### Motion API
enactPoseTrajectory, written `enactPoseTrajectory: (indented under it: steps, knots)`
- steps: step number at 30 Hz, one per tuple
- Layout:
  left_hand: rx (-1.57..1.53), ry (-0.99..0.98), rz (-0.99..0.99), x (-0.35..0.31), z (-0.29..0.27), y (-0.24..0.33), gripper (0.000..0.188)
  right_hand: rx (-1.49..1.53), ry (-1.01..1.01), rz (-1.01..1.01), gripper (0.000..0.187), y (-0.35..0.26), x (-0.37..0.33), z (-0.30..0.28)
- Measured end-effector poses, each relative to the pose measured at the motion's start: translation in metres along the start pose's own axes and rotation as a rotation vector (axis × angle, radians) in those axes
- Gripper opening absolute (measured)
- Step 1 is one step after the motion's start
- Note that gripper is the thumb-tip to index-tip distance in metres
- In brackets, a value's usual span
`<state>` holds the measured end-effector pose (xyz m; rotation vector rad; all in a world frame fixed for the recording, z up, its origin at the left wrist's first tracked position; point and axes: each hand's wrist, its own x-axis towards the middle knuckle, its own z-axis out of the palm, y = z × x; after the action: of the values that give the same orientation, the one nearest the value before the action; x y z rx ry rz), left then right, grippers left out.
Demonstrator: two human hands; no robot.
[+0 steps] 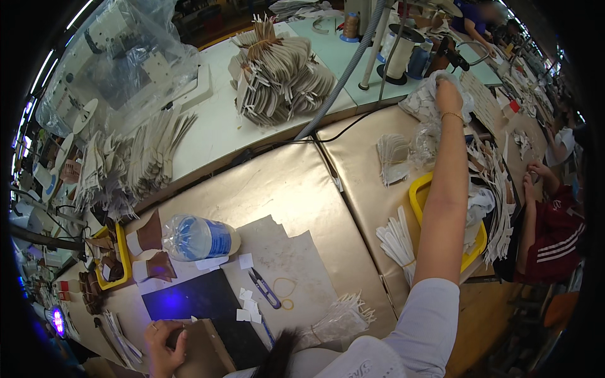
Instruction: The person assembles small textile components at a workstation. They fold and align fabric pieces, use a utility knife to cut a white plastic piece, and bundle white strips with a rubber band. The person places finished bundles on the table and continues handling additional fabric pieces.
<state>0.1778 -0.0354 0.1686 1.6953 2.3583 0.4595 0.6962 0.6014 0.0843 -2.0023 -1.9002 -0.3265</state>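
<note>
My right arm stretches far across the table, and my right hand is down in a clear plastic bag with pale contents; its fingers are hidden there. Below that forearm stands a yellow basket holding white pieces. My left hand rests near the front edge, thumb and forefinger curved with a gap between them. It lies beside a brown flat piece on a black mat. Close by are thread snips, small white labels and rubber bands.
A water bottle lies on its side beside brown leather pieces. Bundled grey strips stand on the raised far table. Thread cones and a grey hose rise behind. At right, a person in a red sleeve works.
</note>
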Motion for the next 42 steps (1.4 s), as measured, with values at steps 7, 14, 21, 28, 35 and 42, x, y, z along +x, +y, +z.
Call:
enactPoseTrajectory:
  steps: [7,14,21,28,35,42]
  knots:
    - [0.027,0.009,-0.004,-0.001,0.001,-0.002,0.013,-0.014,-0.119,0.255,0.033,0.009,0.010,-0.005]
    - [0.010,-0.001,-0.031,-0.001,0.002,-0.001,0.012,-0.158,-0.301,0.202,0.038,0.013,0.016,-0.011]
    - [0.001,-0.004,-0.017,0.003,0.002,0.000,0.010,-0.029,-0.259,0.161,0.038,0.036,0.024,0.008]
    - [0.026,0.010,-0.030,-0.001,0.001,0.002,0.010,0.068,-0.388,0.085,0.036,0.024,0.014,-0.016]
    - [-0.063,-0.013,-0.050,0.005,-0.002,0.003,0.011,0.067,-0.147,0.283,0.034,0.028,0.010,0.008]
    - [-0.058,0.016,0.005,0.007,0.000,0.001,0.010,0.167,0.010,0.377,0.025,0.028,-0.012,-0.018]
